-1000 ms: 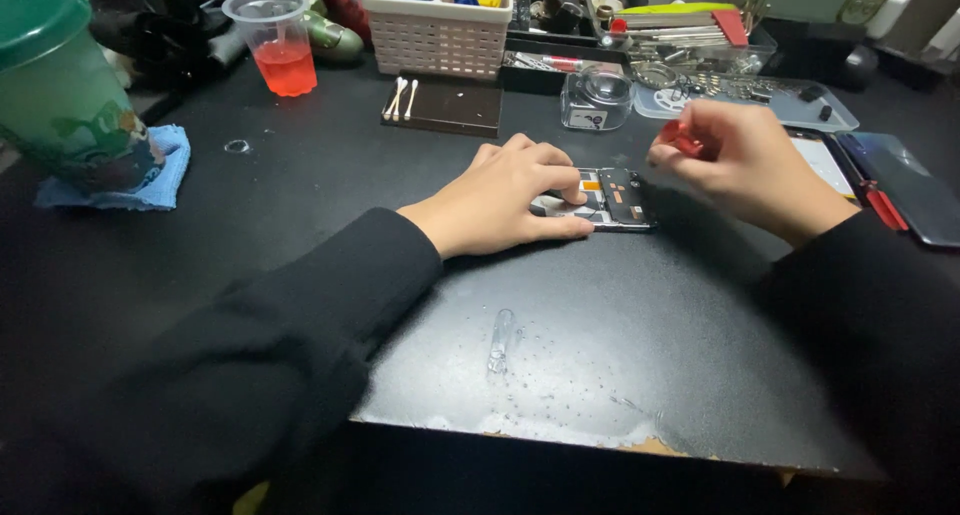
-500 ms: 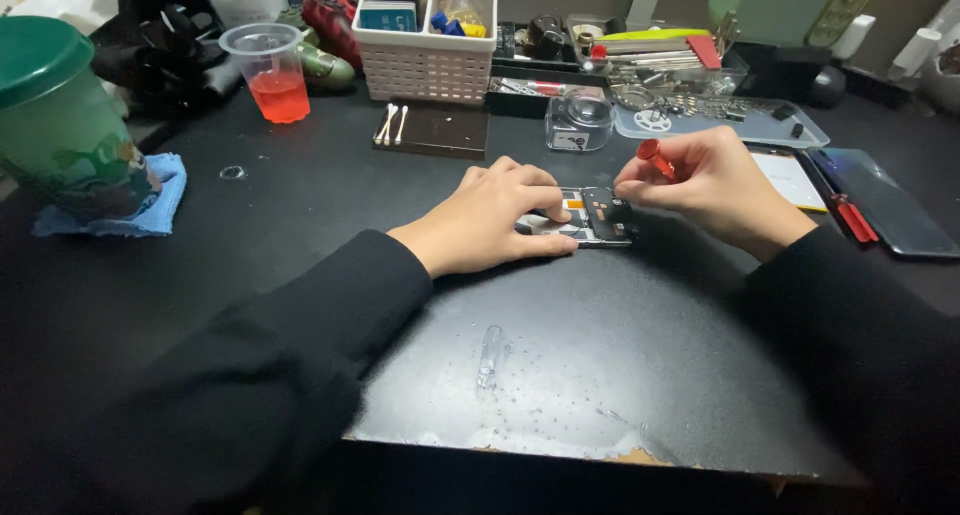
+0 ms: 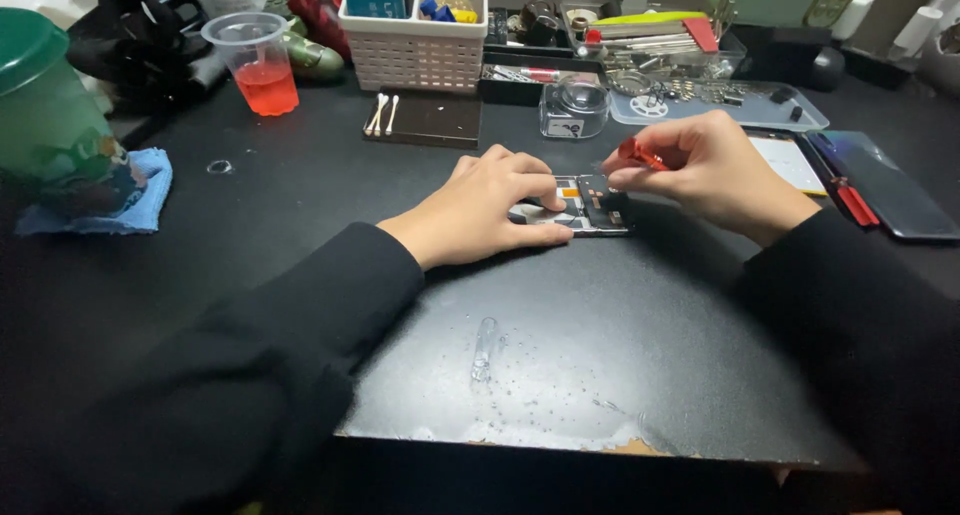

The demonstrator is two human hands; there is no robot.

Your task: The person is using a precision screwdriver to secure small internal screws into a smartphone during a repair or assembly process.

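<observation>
A clear plastic cup (image 3: 255, 65) of red drink is seen at the far left of the dark surface (image 3: 600, 375), near a green lidded tumbler (image 3: 45, 115) set on a blue cloth (image 3: 140, 200). A white slotted basket (image 3: 415, 35) is placed behind a dark tray (image 3: 430, 125) bearing cotton swabs (image 3: 382, 115). A small glass jar (image 3: 575, 110) and a dark phone (image 3: 885, 185) are shown at right.
</observation>
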